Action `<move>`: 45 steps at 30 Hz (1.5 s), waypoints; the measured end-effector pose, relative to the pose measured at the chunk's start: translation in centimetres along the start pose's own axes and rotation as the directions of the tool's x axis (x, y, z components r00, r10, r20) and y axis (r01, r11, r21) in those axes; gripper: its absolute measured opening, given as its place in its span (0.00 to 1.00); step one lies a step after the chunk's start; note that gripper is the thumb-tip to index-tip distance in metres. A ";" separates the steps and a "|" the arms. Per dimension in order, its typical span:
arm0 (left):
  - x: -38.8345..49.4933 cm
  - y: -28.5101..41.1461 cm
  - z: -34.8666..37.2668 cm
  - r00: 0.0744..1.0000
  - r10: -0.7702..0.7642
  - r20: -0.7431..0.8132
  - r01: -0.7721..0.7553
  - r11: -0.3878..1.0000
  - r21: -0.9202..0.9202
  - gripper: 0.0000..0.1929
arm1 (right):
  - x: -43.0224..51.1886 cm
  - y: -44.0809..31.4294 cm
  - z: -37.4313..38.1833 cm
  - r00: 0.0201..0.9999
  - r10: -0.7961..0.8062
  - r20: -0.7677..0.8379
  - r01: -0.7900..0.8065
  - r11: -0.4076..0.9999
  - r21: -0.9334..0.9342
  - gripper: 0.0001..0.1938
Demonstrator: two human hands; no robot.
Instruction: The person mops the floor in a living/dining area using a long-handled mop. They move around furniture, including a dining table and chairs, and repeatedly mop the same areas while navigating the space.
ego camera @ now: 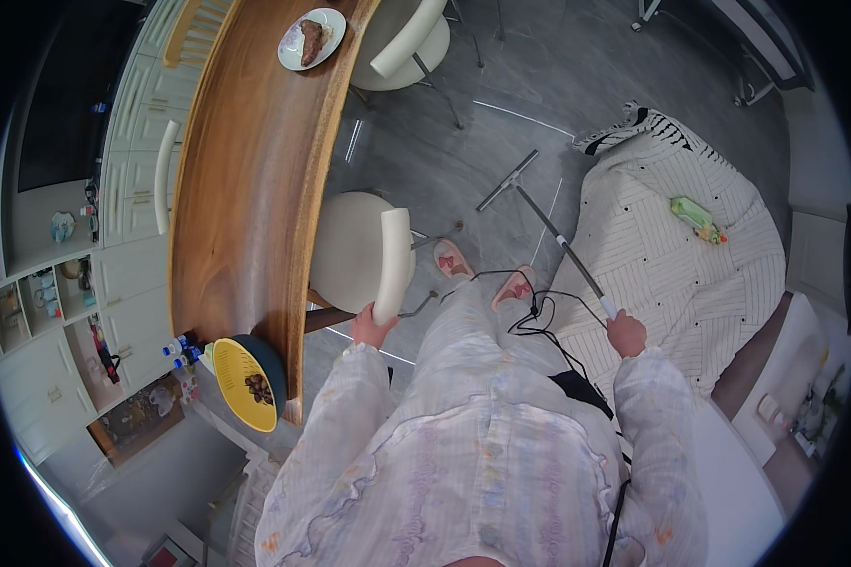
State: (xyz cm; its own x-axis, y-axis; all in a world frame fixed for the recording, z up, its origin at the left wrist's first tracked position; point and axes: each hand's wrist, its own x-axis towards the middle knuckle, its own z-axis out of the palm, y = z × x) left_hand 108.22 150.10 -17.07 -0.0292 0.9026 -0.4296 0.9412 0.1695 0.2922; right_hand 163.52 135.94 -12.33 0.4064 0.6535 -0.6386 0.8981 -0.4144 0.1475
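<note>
My left hand (374,327) grips the end of the curved white backrest (395,262) of a chair, whose round cream seat (347,244) is partly under the wooden table (255,163). In my right hand (625,334) is the pole (574,259) of a floor squeegee, held near its white grip. The wide squeegee head (508,180) rests on the grey tiled floor, ahead of my pink slippers (454,259). Black cables (535,319) hang loosely across my legs towards my right side.
A plate (333,39) with a brown food item and a yellow basket (230,397) of dark round fruit stand on the table. Behind it is a second white chair (425,53). To the right, a striped cover (638,262) carries a green package (691,212). White cabinets (131,269) line the left.
</note>
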 end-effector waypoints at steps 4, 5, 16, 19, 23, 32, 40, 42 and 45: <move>2.2 -0.1 1.5 0.969 -0.073 0.235 0.142 0.946 -0.292 0.37 | 0.5 0.5 -0.8 0.999 -0.003 0.032 0.002 1.000 0.027 0.17; 2.1 -0.1 1.5 0.968 -0.046 0.245 0.122 0.944 -0.308 0.37 | 0.6 0.8 -0.8 1.000 -0.014 0.025 0.014 1.000 0.015 0.17; 6.0 2.2 -0.1 0.921 -0.012 0.390 0.213 0.853 -0.476 0.31 | 0.5 -0.2 -1.3 0.988 0.057 0.141 -0.067 0.995 0.069 0.18; 6.9 2.1 -0.2 0.936 -0.027 0.351 0.198 0.864 -0.463 0.30 | 0.3 -1.7 -2.5 0.974 0.083 0.209 -0.102 0.992 0.080 0.19; 7.7 2.7 -1.4 0.957 -0.080 0.280 0.200 0.880 -0.430 0.32 | 0.3 -3.6 -4.1 0.982 0.081 0.173 -0.095 0.993 0.076 0.19; 8.4 5.4 -4.1 0.953 -0.214 0.215 0.269 0.925 -0.267 0.34 | 0.5 -3.8 -5.4 0.997 0.031 0.073 -0.036 0.997 0.064 0.19; 10.9 5.2 -4.7 0.963 -0.199 0.183 0.244 0.931 -0.270 0.33 | 0.6 -3.9 -4.5 0.990 0.083 0.112 -0.091 0.993 0.070 0.19; 11.8 4.8 -4.7 0.963 -0.197 0.186 0.245 0.926 -0.288 0.33 | 0.7 -4.0 -4.3 0.987 0.092 0.128 -0.100 0.993 0.058 0.19; 12.5 4.5 -4.7 0.965 -0.189 0.181 0.240 0.912 -0.332 0.32 | 0.7 -4.1 -4.2 0.985 0.095 0.144 -0.102 0.994 0.046 0.20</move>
State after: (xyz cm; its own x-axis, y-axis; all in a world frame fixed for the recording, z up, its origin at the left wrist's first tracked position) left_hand 110.54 164.05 -17.10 -0.1446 0.7675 -0.6245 0.7398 0.5030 0.4469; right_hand 160.80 140.78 -10.26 0.4614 0.5135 -0.7234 0.8430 -0.5078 0.1772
